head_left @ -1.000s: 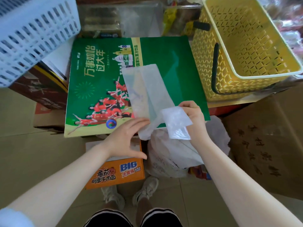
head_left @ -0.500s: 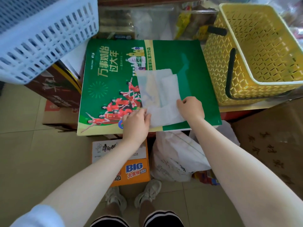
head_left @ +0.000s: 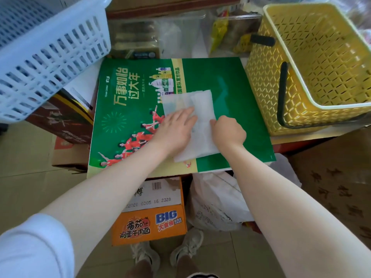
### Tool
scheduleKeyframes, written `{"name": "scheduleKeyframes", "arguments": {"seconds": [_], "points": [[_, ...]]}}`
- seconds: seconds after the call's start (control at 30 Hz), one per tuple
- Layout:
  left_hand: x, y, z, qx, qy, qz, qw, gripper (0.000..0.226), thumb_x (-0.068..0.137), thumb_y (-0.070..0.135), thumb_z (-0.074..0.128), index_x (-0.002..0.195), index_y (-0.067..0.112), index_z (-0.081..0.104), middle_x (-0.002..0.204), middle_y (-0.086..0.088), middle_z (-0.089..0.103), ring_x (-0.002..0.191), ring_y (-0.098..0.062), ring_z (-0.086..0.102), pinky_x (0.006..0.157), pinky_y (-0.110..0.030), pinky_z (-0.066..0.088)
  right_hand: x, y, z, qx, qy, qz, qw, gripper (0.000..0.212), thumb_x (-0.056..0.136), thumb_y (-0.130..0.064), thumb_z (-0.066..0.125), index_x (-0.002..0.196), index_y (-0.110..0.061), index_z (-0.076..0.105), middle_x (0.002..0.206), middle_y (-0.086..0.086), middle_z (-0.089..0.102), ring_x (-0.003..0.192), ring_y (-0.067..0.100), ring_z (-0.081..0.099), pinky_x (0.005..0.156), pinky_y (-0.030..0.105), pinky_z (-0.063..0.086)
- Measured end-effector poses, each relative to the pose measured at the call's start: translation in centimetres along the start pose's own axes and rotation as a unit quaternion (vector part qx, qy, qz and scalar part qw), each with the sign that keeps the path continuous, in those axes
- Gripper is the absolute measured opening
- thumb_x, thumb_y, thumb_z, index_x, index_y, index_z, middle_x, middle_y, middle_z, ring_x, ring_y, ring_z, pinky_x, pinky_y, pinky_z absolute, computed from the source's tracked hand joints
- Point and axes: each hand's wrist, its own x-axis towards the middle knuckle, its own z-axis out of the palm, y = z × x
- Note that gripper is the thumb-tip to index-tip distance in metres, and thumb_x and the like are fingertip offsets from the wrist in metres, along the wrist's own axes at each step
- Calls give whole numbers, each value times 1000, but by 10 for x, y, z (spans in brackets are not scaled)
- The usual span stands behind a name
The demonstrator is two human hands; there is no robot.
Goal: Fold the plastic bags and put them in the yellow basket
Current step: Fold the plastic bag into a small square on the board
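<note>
A thin white plastic bag, folded into a long strip, lies flat on a green printed board. My left hand rests palm down on the strip's left part, fingers spread. My right hand sits at the strip's right edge with its fingers curled in; what the fingertips pinch is hidden. The yellow basket with a black handle stands at the right of the board and looks empty in the part I see.
A white lattice basket stands at the upper left. Below the board are an orange noodle carton and a heap of white plastic bags. A brown cardboard box is at the right. My shoes are on the tiled floor.
The bag's lower end has been folded up and laid flat on the board. My left hand has slid up onto the strip; my right hand has come down to its right edge.
</note>
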Motion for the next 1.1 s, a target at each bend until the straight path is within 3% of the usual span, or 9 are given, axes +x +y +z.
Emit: {"name": "scheduleKeyframes", "arguments": {"seconds": [0.17, 0.37, 0.6, 0.77, 0.9, 0.97, 1.03, 1.1], "points": [[30, -5, 13, 45, -28, 49, 997, 56, 98, 40, 22, 148, 19, 5, 156, -3, -4, 143, -21, -3, 114, -35, -4, 6, -6, 1, -37, -2, 5, 999, 38, 100, -30, 31, 109, -7, 60, 112, 12, 63, 102, 31, 61, 69, 30, 37], [44, -25, 22, 41, -61, 0, 997, 56, 98, 40, 18, 148, 21, 1, 156, -3, -5, 143, -24, -3, 114, -39, -2, -8, 3, 9, -51, 41, -21, 998, 37, 100, -34, 28, 106, -4, 50, 103, 13, 64, 94, 34, 62, 63, 32, 36], [48, -28, 21, 24, -43, -29, 998, 53, 98, 38, 19, 148, 24, 7, 157, -2, 0, 143, -25, 3, 115, -40, 2, -10, 8, 9, -34, 38, -12, 999, 35, 100, -32, 30, 99, -5, 52, 99, 15, 63, 90, 35, 60, 63, 31, 35], [3, -9, 13, -16, -4, 33, 999, 69, 90, 47, 16, 142, 4, 29, 152, -13, 23, 138, -28, 25, 112, -43, 16, -5, 7, 11, -36, 44, -8, 998, 37, 100, -33, 28, 98, -5, 53, 97, 15, 64, 87, 35, 61, 62, 31, 36], [-45, -16, 28, 28, -67, 21, 997, 81, 83, 60, 3, 145, 9, 1, 151, -6, -7, 141, -20, -7, 113, -34, -8, -12, 5, 13, -51, 57, 6, 997, 35, 99, -36, 31, 103, -6, 48, 96, 15, 65, 87, 36, 63, 60, 32, 35], [-45, -21, 30, 32, -62, 6, 998, 80, 82, 59, 2, 145, 9, -2, 151, -5, -10, 139, -18, -11, 113, -33, -9, -13, 4, 11, -43, 72, 22, 996, 31, 97, -35, 38, 108, -6, 45, 98, 15, 64, 88, 36, 62, 60, 33, 36], [-44, -20, 31, 22, -51, 0, 998, 77, 87, 56, 9, 145, 6, 11, 153, -10, 6, 141, -22, 3, 113, -36, -1, -17, 4, 11, -39, 135, -55, 989, 33, 90, -27, 51, 113, -4, 48, 101, 16, 61, 89, 36, 60, 64, 37, 42], [-45, -18, 33, 4, -36, -9, 999, 72, 90, 52, 13, 144, 4, 19, 152, -12, 18, 141, -25, 14, 112, -38, 4, -25, 3, 22, -57, 171, -194, 964, 42, 85, -25, 51, 118, 0, 52, 108, 19, 60, 99, 38, 58, 85, 43, 45]]}}
